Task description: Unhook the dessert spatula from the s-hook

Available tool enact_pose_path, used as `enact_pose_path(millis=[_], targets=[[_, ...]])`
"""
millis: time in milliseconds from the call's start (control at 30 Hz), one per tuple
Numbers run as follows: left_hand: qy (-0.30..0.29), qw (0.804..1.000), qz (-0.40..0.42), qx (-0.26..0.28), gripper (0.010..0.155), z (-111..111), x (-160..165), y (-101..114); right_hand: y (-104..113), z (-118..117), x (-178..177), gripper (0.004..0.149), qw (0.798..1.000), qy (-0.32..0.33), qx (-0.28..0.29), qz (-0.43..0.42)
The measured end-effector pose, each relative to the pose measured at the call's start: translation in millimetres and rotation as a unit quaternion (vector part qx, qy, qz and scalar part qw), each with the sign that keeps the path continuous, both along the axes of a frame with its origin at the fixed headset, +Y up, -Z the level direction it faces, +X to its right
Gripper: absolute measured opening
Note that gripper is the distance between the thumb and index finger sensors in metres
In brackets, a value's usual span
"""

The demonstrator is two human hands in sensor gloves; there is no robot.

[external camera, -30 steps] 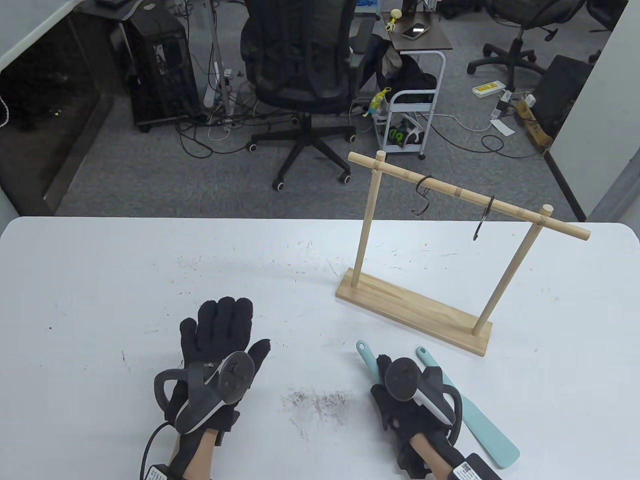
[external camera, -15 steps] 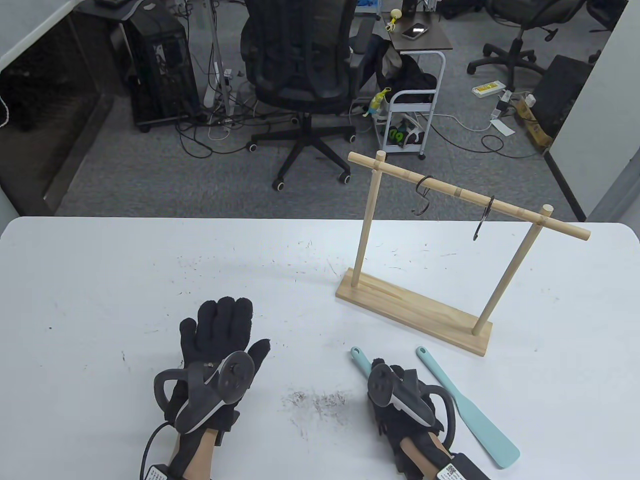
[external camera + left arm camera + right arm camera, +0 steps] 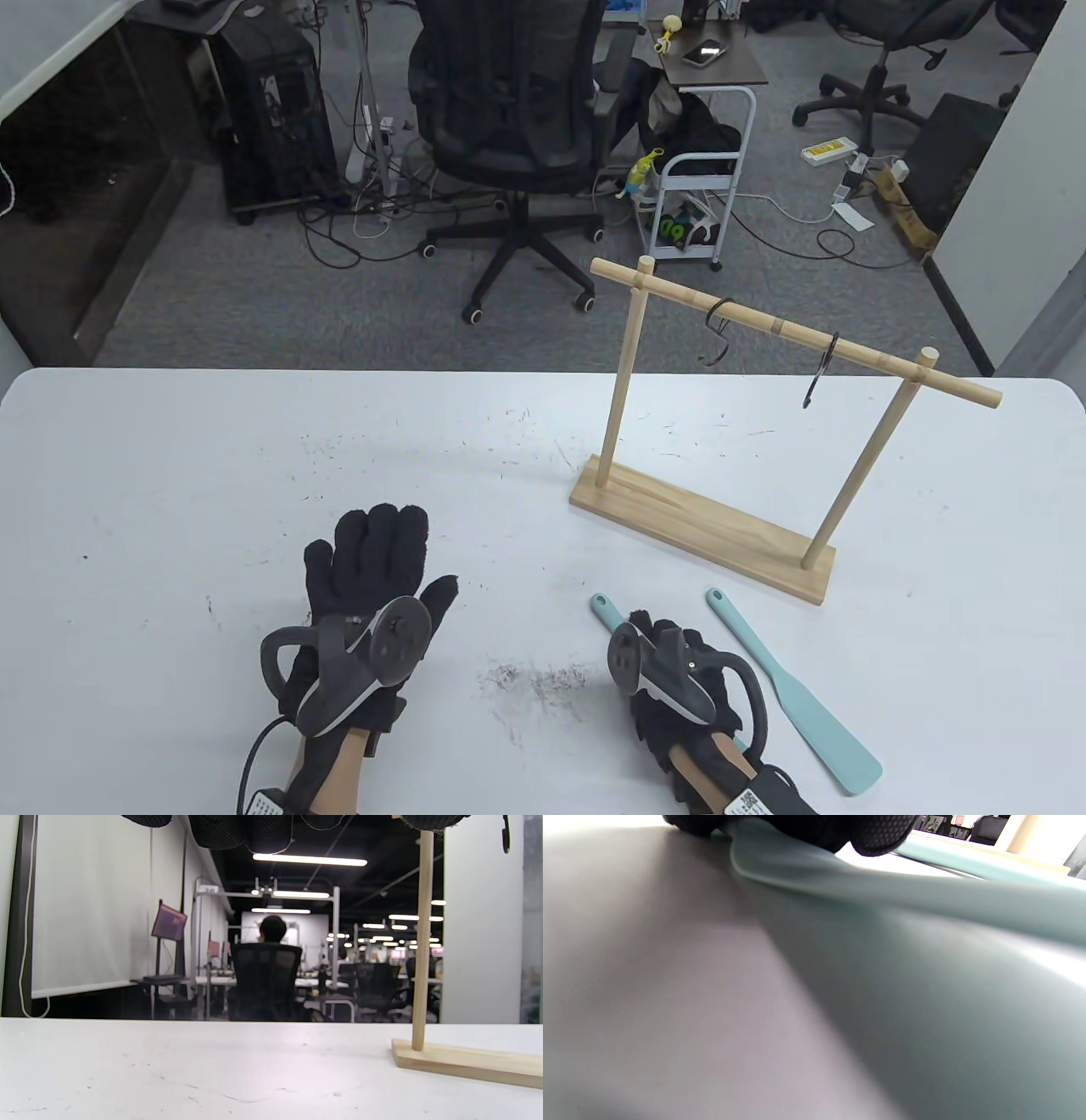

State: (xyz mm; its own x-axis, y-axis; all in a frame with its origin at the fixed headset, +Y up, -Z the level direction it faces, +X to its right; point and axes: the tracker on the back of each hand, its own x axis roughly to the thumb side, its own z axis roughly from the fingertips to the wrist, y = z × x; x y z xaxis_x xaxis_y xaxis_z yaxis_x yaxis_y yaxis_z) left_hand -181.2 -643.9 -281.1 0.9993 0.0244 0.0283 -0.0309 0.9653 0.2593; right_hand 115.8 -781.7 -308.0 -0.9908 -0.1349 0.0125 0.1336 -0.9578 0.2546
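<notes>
A teal dessert spatula [image 3: 604,608] lies under my right hand [image 3: 657,632] near the table's front; only its handle end shows there. In the right wrist view my fingertips [image 3: 874,832] press on its handle, and the spatula [image 3: 882,887] lies flat and close to the table. A second teal spatula [image 3: 789,696] lies just right of that hand, untouched. Both black S-hooks, one on the left [image 3: 719,333] and one on the right [image 3: 821,370], hang bare on the wooden rack [image 3: 704,518]. My left hand [image 3: 373,552] lies flat on the table, fingers spread, holding nothing.
The rack stands at the right middle of the white table [image 3: 170,475]; its post [image 3: 422,942] and base [image 3: 466,1063] show in the left wrist view. Dark scuff marks [image 3: 543,679] lie between my hands. Office chairs and a cart stand beyond the far edge.
My right hand has slid left and toward me with the spatula under it, uncovering the second spatula. My left hand has not moved.
</notes>
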Motion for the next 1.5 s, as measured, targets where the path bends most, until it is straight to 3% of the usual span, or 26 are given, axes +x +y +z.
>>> enact_pose_path(millis=[633,900,1267,1500], targets=[[-0.001,1.0,0.004,0.002,0.08,1,-2,1,3,-5,5,0.063,0.999,-0.009,-0.017,-0.033],[-0.001,1.0,0.005,0.002,0.081,1,-2,1,17,-6,12,0.064,0.998,-0.014,0.001,-0.068],[-0.001,1.0,0.009,0.006,0.08,1,-4,1,81,-5,40,0.063,0.97,0.007,0.068,-0.235],[-0.004,1.0,0.007,0.009,0.081,2,-3,1,128,-4,54,0.064,0.932,0.045,0.131,-0.335]])
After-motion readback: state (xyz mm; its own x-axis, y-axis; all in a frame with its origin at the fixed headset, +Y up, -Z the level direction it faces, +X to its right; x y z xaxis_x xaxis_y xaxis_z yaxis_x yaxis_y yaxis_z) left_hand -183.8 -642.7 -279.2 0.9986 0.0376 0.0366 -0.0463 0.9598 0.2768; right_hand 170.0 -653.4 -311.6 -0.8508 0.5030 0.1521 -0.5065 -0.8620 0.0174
